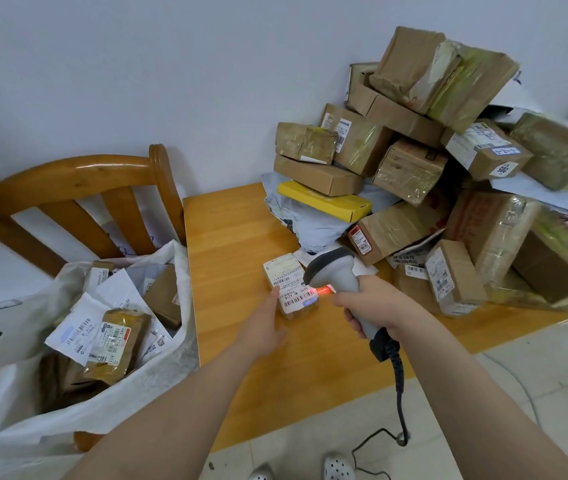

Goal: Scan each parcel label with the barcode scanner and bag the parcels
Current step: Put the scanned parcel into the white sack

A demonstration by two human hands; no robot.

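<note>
A small parcel [289,282] with white barcode labels lies on the wooden table [237,244]. My left hand [264,323] touches its near left edge with straight fingers. My right hand [376,303] grips the handle of a grey barcode scanner [331,268], whose head points down over the parcel's right side. A red scan light glows on the label and table just under the scanner head. A white bag [109,403] on the left holds several labelled parcels.
A tall pile of cardboard boxes and grey mailers [431,181] fills the table's right and far side against the wall. The bag sits on a wooden chair [78,188] left of the table. The scanner's black cable [398,393] hangs to the tiled floor.
</note>
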